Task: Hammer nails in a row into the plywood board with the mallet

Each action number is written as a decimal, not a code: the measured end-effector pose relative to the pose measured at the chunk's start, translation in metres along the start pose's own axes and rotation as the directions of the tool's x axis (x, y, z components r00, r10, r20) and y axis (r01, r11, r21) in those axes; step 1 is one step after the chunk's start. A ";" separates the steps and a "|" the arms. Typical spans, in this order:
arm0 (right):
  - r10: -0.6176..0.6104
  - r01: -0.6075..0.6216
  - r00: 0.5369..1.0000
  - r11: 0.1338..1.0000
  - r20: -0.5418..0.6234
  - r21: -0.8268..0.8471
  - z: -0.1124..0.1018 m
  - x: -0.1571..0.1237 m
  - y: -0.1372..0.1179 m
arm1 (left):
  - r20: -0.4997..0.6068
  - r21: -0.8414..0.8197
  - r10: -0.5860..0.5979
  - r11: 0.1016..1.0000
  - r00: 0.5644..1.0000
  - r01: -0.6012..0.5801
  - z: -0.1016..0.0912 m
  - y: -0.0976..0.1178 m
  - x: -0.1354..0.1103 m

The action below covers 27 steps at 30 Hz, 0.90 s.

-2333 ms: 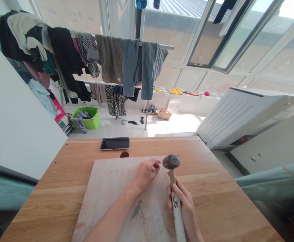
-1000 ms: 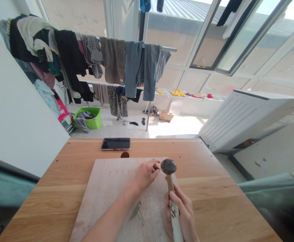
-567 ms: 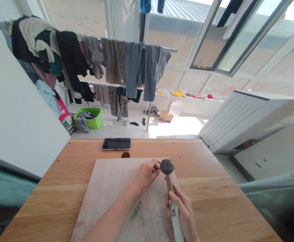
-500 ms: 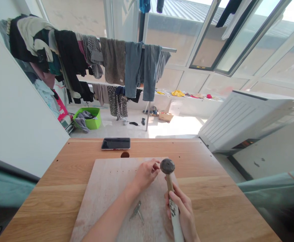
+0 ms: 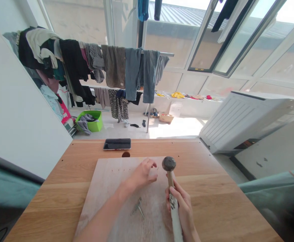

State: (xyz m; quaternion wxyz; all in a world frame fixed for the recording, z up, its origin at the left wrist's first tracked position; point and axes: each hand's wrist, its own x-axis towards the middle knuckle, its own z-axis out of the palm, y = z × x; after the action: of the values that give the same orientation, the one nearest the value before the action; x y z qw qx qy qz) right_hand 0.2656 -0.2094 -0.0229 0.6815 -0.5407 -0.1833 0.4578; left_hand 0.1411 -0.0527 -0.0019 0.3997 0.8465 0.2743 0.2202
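My right hand [image 5: 182,203] is wrapped round the handle of a hammer [image 5: 169,164], whose dark round head points up above the board's right side. My left hand [image 5: 144,173] hovers low over the pale wooden board [image 5: 111,198], thumb and fingers parted with nothing visible between them. Just beyond its fingertips a small thin nail [image 5: 157,168] shows near the far right of the board. A small pile of loose nails [image 5: 139,208] lies in the middle of the board, below my left hand. A row of small dark dots [image 5: 118,170] runs along the far part of the board.
The board rests on a wooden table [image 5: 212,201]. A phone [image 5: 117,144] lies near the far edge, with a dark round spot [image 5: 125,154] close by. Beyond stand a green basket [image 5: 94,125], a rack of hanging clothes [image 5: 114,67] and a white ribbed appliance [image 5: 220,117].
My left hand has opened, its fingers parting and drawing slightly left from the nail. The hammer stays in my right hand, almost unmoved. The view has tilted slightly.
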 end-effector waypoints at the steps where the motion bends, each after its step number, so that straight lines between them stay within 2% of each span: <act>1: -0.003 0.003 1.000 1.000 -0.005 0.003 -0.001 0.001 0.001 | 0.088 0.084 0.007 0.996 0.996 -0.015 -0.009 0.007 -0.009; 2: -0.005 0.005 1.000 1.000 -0.004 0.006 -0.002 0.001 0.001 | 0.200 0.156 0.008 0.987 0.980 -0.039 -0.018 0.014 -0.018; 4: -0.004 0.004 1.000 1.000 0.013 0.011 -0.003 0.001 0.003 | 0.395 0.241 -0.025 0.967 0.918 -0.078 -0.030 0.026 -0.039; 6: 0.004 -0.004 1.000 1.000 0.023 0.008 -0.003 0.000 0.004 | 0.483 0.295 -0.058 0.950 0.874 -0.100 -0.034 0.032 -0.057; 8: 0.012 -0.012 1.000 1.000 0.017 0.003 -0.001 -0.001 0.004 | 0.516 0.339 -0.068 0.932 0.854 -0.130 -0.030 0.034 -0.068; 10: 0.012 -0.012 1.000 1.000 0.012 -0.007 0.001 -0.003 0.003 | 0.518 0.372 -0.069 0.916 0.852 -0.152 -0.023 0.035 -0.073; 17: -0.015 0.016 1.000 0.998 0.018 -0.057 0.003 -0.003 -0.003 | 0.505 0.433 -0.057 0.880 0.861 -0.195 -0.018 0.040 -0.068; 20: -0.028 0.031 0.999 0.997 0.038 -0.071 0.001 -0.002 -0.004 | 0.477 0.384 -0.039 0.908 0.878 -0.168 -0.021 0.035 -0.064; 22: -0.036 0.040 0.998 0.996 0.051 -0.074 0.000 -0.002 -0.003 | 0.417 0.263 0.017 0.955 0.909 -0.138 -0.022 0.029 -0.056; 24: -0.035 0.039 0.998 0.997 0.059 -0.067 0.000 -0.002 -0.002 | 0.279 0.082 0.059 0.993 0.958 -0.085 -0.022 0.021 -0.041; 26: -0.027 0.030 0.998 0.998 0.062 -0.055 0.000 -0.002 -0.001 | 0.079 -0.094 0.028 0.995 0.996 -0.020 -0.019 0.011 -0.024; 27: -0.022 0.025 0.998 0.998 0.060 -0.050 0.000 -0.002 0.000 | -0.018 -0.152 -0.009 0.988 1.000 0.006 -0.016 0.005 -0.015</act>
State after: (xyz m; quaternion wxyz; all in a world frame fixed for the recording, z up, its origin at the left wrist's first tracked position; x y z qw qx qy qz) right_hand 0.2643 -0.2112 -0.0222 0.6670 -0.5419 -0.2215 0.4608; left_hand 0.1221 -0.0564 0.0092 0.4613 0.8104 0.2636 0.2470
